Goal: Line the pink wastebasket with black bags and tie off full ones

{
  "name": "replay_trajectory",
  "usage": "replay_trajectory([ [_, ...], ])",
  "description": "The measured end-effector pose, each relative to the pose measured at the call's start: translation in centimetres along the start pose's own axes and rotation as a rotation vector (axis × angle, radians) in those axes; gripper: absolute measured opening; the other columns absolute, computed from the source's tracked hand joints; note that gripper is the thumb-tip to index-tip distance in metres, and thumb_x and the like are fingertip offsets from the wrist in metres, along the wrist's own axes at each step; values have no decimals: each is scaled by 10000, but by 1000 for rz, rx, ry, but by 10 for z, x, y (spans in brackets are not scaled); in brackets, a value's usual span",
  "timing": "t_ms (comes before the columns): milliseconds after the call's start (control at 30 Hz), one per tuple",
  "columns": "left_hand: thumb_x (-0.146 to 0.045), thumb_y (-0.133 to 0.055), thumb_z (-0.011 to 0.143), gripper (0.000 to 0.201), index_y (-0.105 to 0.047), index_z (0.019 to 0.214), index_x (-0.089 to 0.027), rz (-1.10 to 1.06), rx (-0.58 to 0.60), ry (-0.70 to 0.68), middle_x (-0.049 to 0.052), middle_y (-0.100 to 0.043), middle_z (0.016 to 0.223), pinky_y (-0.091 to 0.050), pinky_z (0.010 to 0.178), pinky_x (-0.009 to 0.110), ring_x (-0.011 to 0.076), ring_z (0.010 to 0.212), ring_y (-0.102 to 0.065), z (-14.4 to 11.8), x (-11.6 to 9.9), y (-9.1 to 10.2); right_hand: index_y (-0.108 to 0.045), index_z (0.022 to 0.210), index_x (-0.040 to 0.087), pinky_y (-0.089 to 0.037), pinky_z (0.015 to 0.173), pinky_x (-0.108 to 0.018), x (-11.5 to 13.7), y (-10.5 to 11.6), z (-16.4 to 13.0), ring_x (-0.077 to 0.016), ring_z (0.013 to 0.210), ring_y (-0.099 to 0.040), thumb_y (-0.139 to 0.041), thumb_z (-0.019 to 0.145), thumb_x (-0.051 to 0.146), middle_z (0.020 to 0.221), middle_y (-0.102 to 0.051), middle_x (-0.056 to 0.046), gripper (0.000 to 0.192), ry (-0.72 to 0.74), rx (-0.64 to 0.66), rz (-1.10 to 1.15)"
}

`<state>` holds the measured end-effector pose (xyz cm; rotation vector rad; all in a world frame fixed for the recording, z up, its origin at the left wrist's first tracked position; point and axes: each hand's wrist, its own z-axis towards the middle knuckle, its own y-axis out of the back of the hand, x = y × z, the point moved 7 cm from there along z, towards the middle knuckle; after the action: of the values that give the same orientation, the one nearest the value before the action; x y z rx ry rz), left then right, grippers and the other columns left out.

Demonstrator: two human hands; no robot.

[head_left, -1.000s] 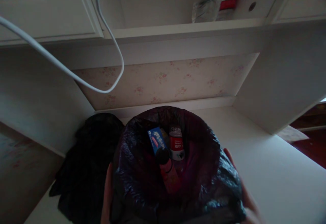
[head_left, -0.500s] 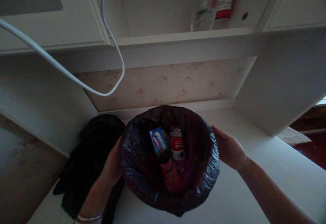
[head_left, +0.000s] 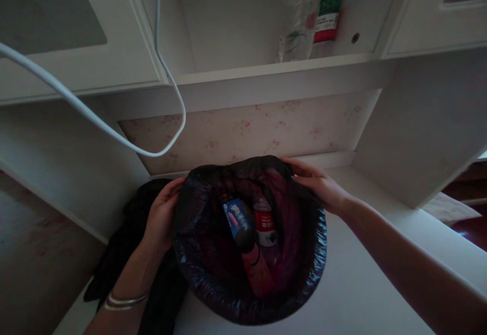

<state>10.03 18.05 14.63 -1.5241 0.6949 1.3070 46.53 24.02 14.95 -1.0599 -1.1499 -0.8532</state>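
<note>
A person's two hands grip the rim of a bin lined with a dark plastic bag (head_left: 213,294), which stands low in the centre of the frame on a white desk surface (head_left: 365,294). The left hand (head_left: 162,215), at the lower left of centre, is curled around the left edge of the liner, fingers closed over the plastic and thumb on the outside; thin bangles (head_left: 125,300) circle the wrist below it. The right hand (head_left: 319,185), just right of centre, lies over the upper right of the rim with its fingers stretched along the bunched plastic, pressing on it; whether it actually pinches the liner cannot be told from this angle.

Inside the bin, a blue carton (head_left: 236,216) leans beside a small bottle with a red label (head_left: 265,222), and a pink folding umbrella (head_left: 256,264) with a dark handle lies below them.

A dark heap of cloth (head_left: 125,254) sits at the lower left, touching the bin's left side. A white cable (head_left: 114,132) loops across the upper left of the frame. At top centre, a clear plastic bottle (head_left: 299,25) and a green-and-red labelled container (head_left: 327,12) stand together on a white shelf (head_left: 236,71). Pale floral wallpaper (head_left: 251,129) fills the recess behind the bin.
</note>
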Motion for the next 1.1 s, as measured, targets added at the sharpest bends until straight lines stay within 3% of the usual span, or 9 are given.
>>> replay_trajectory([
  [167,-245,-873,584,446,-795,1019,-184,26,82,68,43,-824,896,-605,665,271,216,753,-763,21,11,-14,-761,1219,306,-580,1049,-456,-10,-5,23,-251,1022,-758,-819,772,304,1193,-803,-32,451,-97,-41,-86],
  [367,-165,-886,507,442,-789,936,-206,24,90,-27,9,-801,864,-551,651,241,195,764,-729,38,-3,-21,-756,1217,322,-538,1120,-403,7,-20,48,-229,1133,-732,-830,657,164,1302,-762,13,586,29,22,-37],
  [533,-218,-875,646,353,-789,987,-250,-14,-18,-122,-15,-804,1002,-565,766,213,195,944,-739,7,-15,6,-607,1430,384,-501,1150,-400,18,-3,16,-231,1312,-648,-843,795,294,1497,-644,10,684,122,-19,-27],
  [600,-249,-879,688,416,-784,1092,-277,-22,-63,-79,-17,-799,1132,-577,795,218,217,1054,-732,-12,-9,22,-545,1482,410,-518,1123,-400,7,15,-4,-236,1321,-640,-814,857,413,1507,-635,3,681,13,-89,-56],
  [667,-323,-891,714,476,-772,1174,-294,-21,-70,73,1,-794,1195,-595,754,243,248,1084,-736,-31,7,36,-552,1478,398,-547,1072,-400,-10,28,-26,-256,1303,-650,-785,874,514,1468,-664,-15,657,-135,-100,-78],
  [767,-439,-904,722,518,-773,1198,-283,-13,-4,341,43,-805,1182,-604,685,281,284,1055,-755,-61,32,48,-685,1344,334,-572,985,-342,-29,34,-54,-259,1211,-692,-813,837,571,1323,-744,-41,574,-260,-29,-120],
  [833,-409,-951,665,519,-791,1137,-263,16,29,418,52,-827,1070,-599,662,287,283,973,-774,-76,37,52,-766,1193,288,-585,900,-296,-33,34,-65,-233,1068,-726,-869,777,575,1175,-784,-51,516,-265,-26,-131],
  [967,-270,-1036,489,499,-809,931,-227,48,-24,400,21,-811,821,-579,607,253,232,759,-769,-89,31,57,-795,986,248,-566,710,-209,-23,37,-76,-146,813,-677,-939,703,531,942,-756,-30,426,-187,-121,-63],
  [1100,-305,-1032,527,452,-801,909,-233,20,-100,278,-3,-800,847,-581,607,215,185,751,-752,-88,24,62,-757,929,260,-519,589,-158,-2,41,-82,-104,711,-590,-932,731,482,824,-659,12,345,-58,-206,-18],
])
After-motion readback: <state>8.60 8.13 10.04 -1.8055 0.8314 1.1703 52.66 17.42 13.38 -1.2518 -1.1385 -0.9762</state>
